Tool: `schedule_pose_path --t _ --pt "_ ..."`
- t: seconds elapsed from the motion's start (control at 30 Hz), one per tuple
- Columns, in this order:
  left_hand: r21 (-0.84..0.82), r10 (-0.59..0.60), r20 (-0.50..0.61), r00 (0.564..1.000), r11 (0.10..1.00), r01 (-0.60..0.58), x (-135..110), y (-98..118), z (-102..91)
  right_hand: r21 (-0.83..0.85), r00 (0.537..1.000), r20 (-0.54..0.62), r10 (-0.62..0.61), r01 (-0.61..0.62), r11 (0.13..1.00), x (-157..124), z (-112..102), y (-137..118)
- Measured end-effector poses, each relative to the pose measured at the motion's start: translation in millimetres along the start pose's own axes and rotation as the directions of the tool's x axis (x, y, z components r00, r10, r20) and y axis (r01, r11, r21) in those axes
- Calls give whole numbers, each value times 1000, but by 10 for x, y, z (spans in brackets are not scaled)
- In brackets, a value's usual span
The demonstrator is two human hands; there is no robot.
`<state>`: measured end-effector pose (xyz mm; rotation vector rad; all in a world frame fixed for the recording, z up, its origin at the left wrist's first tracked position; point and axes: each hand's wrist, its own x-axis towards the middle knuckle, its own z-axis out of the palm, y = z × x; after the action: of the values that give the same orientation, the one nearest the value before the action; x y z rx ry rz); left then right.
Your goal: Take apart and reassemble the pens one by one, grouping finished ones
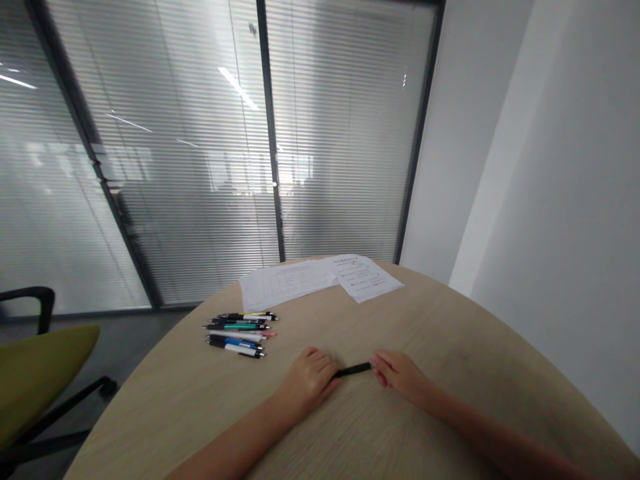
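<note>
Between my two hands a slim black pen lies almost level, just over the wooden tabletop. My left hand is closed round its left end, the fingers curled and the thumb along the near side. At the right end, the fingertips of my right hand pinch it. Both ends of the pen are hidden in my fingers, so I cannot tell which is the tip. To the left of my left hand, several pens in black, white, green, blue and yellow lie side by side in a loose row.
Printed paper sheets overlap at the far edge of the round wooden table. A green chair with black arms stands at the left. Behind the table is a glass partition with blinds, and a white wall rises at the right.
</note>
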<state>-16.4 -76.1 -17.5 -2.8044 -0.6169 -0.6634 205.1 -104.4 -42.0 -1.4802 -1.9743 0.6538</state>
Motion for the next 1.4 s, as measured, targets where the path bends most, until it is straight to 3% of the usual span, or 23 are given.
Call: schedule_pose_path --t 0.17,0.4,0.77,0.97,1.13,1.27,1.4 --pt "-19 -34 -19 999 999 33 -2 -10 1 18 1000 -25 -5 5 1000 -9 -17 -52" --pt "-80 -117 23 993 990 119 -5 -34 -2 229 998 -32 -52 58 972 6 18 -31" --pt "-40 -70 25 997 997 71 -19 -57 61 53 1000 -4 -25 25 998 -30 -37 -101" --pt "-121 -145 3 989 982 145 -6 -61 29 46 1000 -22 -5 6 999 -20 -15 -57" --pt "-307 -374 1 927 882 356 16 -112 0 77 994 -99 43 -35 996 7 -3 -4" --pt "-454 -533 93 841 729 512 46 -131 -54 87 980 -178 84 -69 994 14 -25 5" --pt "-560 -628 162 761 577 595 77 -111 -92 50 962 -239 129 -120 991 18 -54 2"
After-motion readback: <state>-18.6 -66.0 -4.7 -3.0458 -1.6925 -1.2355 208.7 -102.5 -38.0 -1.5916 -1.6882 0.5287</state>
